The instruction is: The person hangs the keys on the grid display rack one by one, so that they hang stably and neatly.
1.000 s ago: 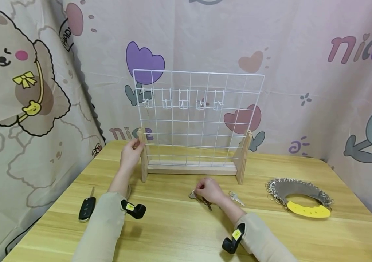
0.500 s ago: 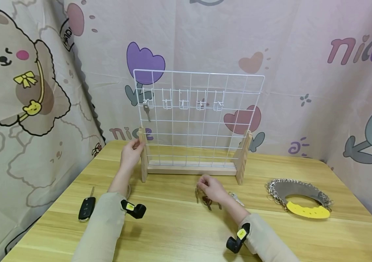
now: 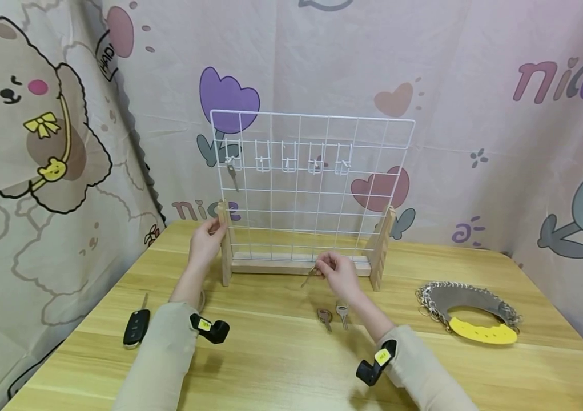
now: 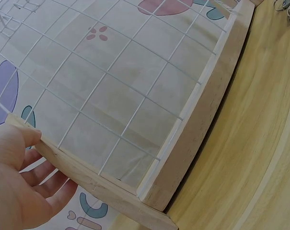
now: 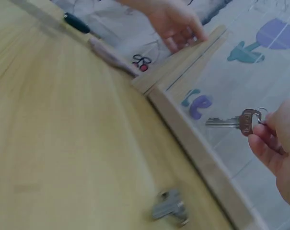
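My left hand [image 3: 205, 242] grips the left wooden post [image 4: 92, 175] of a white wire grid rack [image 3: 317, 194], thumb on the near side and fingers behind. My right hand [image 3: 340, 275] pinches a small key [image 5: 228, 122] by its ring, raised in front of the rack's base bar [image 3: 270, 266]. The key's blade points left in the right wrist view. Two loose keys lie on the table below that hand, one brownish key [image 3: 324, 317] and one silver key [image 3: 342, 315]. Another key [image 3: 233, 178] hangs from the leftmost of several white hooks [image 3: 289, 162].
A black car key [image 3: 137, 327] lies at the left of the wooden table [image 3: 270, 359]. On the right is a grey curved plate [image 3: 471, 297] edged with metal rings, with a yellow handle [image 3: 483, 331]. A printed curtain [image 3: 317, 57] hangs behind the rack.
My right hand has lifted the key off the table and moved it up toward the rack, uncovering the two loose keys. The left hand stays on the post.
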Available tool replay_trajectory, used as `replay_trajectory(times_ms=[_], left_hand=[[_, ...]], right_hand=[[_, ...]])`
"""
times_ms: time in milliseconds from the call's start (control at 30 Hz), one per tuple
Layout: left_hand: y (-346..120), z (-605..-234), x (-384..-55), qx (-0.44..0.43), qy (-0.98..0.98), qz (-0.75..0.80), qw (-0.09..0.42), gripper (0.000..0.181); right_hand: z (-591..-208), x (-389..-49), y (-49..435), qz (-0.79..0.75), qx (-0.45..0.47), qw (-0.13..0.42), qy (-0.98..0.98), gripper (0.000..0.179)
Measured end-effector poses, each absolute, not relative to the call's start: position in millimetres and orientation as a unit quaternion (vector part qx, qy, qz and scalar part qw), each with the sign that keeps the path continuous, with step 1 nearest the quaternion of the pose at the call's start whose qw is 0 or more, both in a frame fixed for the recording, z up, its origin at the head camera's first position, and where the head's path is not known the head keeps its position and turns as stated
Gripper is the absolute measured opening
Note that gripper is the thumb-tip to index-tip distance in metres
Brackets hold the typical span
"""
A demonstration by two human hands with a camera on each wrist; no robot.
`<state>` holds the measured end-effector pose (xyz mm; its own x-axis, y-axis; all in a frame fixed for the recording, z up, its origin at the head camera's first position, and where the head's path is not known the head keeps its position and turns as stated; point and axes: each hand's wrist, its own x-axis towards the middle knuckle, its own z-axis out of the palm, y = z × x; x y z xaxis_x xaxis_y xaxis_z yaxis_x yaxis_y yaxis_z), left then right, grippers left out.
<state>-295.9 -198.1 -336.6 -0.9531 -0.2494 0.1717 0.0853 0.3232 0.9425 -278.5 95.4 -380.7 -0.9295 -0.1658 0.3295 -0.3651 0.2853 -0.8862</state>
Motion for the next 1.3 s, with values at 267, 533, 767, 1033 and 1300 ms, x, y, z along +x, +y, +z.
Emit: replay_trajectory(times_ms=[267, 533, 767, 1033, 1300], left_hand=[[-199.0, -337.3, -296.7, 0.051, -0.799, -0.583, 0.141, 0.047], [-200.1, -339.1, -296.5, 0.05, -0.798, -0.583, 0.142, 0.047], [-198.8, -337.7, -296.5, 0.049, -0.797, -0.585, 0.141, 0.047], [-198.8, -336.9, -296.1, 0.049, -0.792, -0.593, 0.137, 0.046], [-199.0, -337.9, -296.6, 0.043, -0.789, -0.596, 0.142, 0.044]], right_hand=[[-336.6, -283.9, 88.8, 0.592, 0.213, 0.109, -0.77, 0.005], [-287.2, -286.0, 66.6, 0.583, 0.266, 0.145, -0.754, 0.004], [-252.1, -280.5, 42.4, 0.6, 0.293, 0.131, -0.733, 0.009], [-226.4, -280.5, 17.5, 0.62, 0.296, 0.146, -0.712, 0.013], [-211.3, -284.1, -5.6, 0.695, 0.265, 0.145, -0.653, 0.011]])
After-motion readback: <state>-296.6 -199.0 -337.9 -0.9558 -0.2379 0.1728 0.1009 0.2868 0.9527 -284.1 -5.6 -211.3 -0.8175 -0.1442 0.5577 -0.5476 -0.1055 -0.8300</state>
